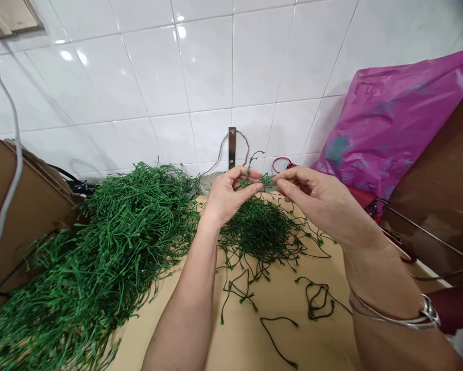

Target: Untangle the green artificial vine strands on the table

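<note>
On the counter [239,340], a large heap of green strands [100,247] fills the left side, a much smaller tangle [260,232] sits ahead, and a few loose strands [316,299] lie nearer. Above the tangle, the left hand [227,198] and right hand [312,193] stand just apart, pinching one strand [252,172] between them.

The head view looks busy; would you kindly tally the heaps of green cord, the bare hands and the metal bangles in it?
Heaps of green cord: 2 (large heap, small heap)
Hands: 2 (left hand, right hand)
Metal bangles: 1 (silver bangle)
Total: 5
</note>
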